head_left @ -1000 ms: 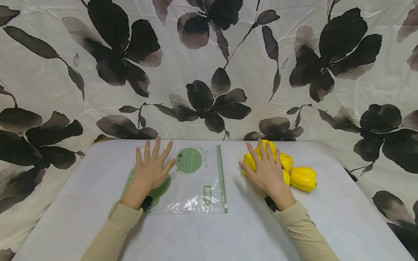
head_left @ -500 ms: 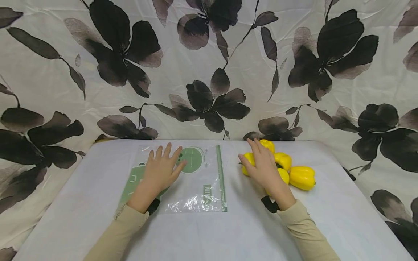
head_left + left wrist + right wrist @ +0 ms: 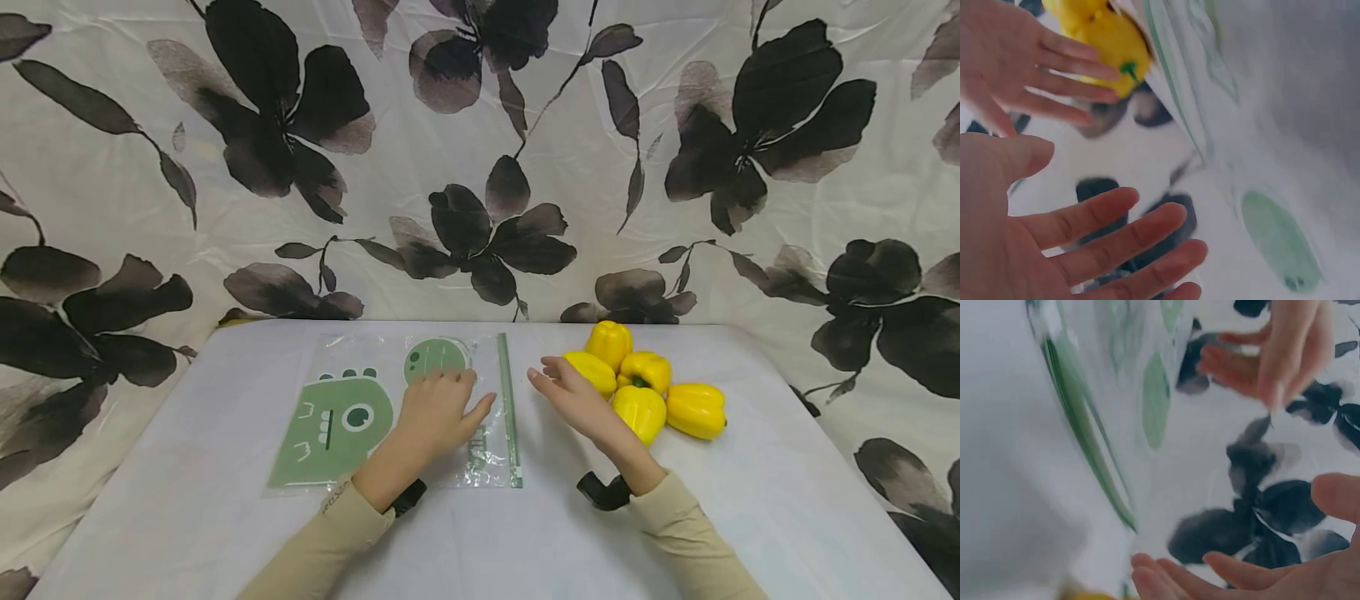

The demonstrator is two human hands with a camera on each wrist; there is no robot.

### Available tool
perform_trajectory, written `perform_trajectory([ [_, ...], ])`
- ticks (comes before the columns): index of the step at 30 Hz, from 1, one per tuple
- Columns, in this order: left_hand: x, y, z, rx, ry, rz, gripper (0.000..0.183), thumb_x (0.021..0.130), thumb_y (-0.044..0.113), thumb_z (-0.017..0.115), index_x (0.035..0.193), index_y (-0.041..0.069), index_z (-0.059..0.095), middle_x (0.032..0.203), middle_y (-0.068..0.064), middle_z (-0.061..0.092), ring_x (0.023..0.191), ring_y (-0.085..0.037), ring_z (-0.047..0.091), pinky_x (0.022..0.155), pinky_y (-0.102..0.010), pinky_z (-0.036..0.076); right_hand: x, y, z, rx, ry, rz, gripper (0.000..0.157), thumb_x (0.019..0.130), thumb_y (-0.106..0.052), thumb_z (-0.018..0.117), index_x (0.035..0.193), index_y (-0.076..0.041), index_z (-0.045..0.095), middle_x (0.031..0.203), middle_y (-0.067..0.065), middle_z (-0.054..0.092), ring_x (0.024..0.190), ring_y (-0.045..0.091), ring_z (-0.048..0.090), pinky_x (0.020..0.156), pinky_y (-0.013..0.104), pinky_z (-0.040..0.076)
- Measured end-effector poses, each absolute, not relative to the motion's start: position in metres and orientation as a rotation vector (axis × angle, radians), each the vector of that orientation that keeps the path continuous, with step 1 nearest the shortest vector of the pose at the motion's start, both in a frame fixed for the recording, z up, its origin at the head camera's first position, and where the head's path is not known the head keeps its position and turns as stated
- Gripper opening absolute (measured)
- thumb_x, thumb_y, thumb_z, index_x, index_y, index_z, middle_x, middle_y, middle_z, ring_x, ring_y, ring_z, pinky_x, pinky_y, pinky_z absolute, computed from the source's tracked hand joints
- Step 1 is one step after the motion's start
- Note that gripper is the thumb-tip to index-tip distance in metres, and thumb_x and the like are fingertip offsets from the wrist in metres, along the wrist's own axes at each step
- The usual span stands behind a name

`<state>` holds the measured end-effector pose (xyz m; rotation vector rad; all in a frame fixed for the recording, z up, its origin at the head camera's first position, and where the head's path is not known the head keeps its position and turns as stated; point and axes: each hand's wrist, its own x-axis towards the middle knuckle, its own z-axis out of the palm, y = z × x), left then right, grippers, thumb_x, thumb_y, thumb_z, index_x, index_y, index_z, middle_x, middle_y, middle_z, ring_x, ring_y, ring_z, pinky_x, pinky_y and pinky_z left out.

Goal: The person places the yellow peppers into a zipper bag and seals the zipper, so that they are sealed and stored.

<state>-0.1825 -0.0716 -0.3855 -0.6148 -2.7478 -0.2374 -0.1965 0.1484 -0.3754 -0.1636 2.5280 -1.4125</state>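
Note:
A clear zip bag (image 3: 450, 458) with green dinosaur print lies flat on the table, its green zip edge (image 3: 511, 417) toward the right. Over the bag's right half hovers my left hand (image 3: 435, 417), fingers loosely extended and thumb apart, with nothing in it. My right hand (image 3: 577, 400) is raised between the zip edge and the yellow bell peppers (image 3: 640, 414), also holding nothing, its fingers slightly bent. In the left wrist view both hands appear with fingers spread, near a yellow pepper (image 3: 1116, 50) with a green stem. The right wrist view shows relaxed fingers (image 3: 1235, 575) beside the zip edge.
Several yellow peppers sit in a cluster at the right of the white table (image 3: 480, 550). Behind the table hangs a cloth (image 3: 630, 167) with dark flowers. A black strap (image 3: 603, 492) is on the right wrist.
My left hand has moved right across the bag, uncovering the dinosaur print. My right hand has drawn left and back from over the peppers. The bag and peppers stay where they were.

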Motion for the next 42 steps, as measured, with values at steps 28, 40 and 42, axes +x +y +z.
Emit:
perform_trajectory([
  [28, -0.167, -0.041, -0.424, -0.467, -2.994, -0.359, 0.045, 0.085, 0.028, 0.067, 0.117, 0.002, 0.050, 0.083, -0.018, 0.058, 0.070, -0.036, 0.057, 0.057, -0.044, 0.049, -0.204, 0.112, -0.416, -0.013, 1.649, -1.922, 0.068, 0.106, -0.043, 0.032, 0.150, 0.009, 0.024, 0.154, 0.028, 0.029, 0.140, 0.041, 0.032, 0.110, 0.052, 0.033],
  [40, -0.174, -0.069, -0.424, -0.613, -3.048, -0.601, 0.039, 0.088, 0.018, 0.054, 0.123, 0.000, 0.060, 0.096, -0.013, 0.059, 0.080, -0.033, 0.055, 0.061, -0.048, 0.048, -0.208, 0.106, -0.423, -0.070, 1.653, -1.886, 0.068, 0.106, -0.044, 0.030, 0.143, 0.013, 0.035, 0.147, 0.027, 0.035, 0.134, 0.037, 0.037, 0.110, 0.049, 0.035],
  [42, -0.175, -0.071, -0.426, -0.605, -3.048, -0.649, 0.042, 0.087, 0.019, 0.054, 0.123, -0.002, 0.060, 0.096, -0.011, 0.059, 0.081, -0.031, 0.054, 0.062, -0.046, 0.048, -0.209, 0.107, -0.424, -0.097, 1.671, -1.853, 0.068, 0.106, -0.044, 0.030, 0.142, 0.013, 0.036, 0.146, 0.026, 0.038, 0.131, 0.035, 0.040, 0.107, 0.047, 0.038],
])
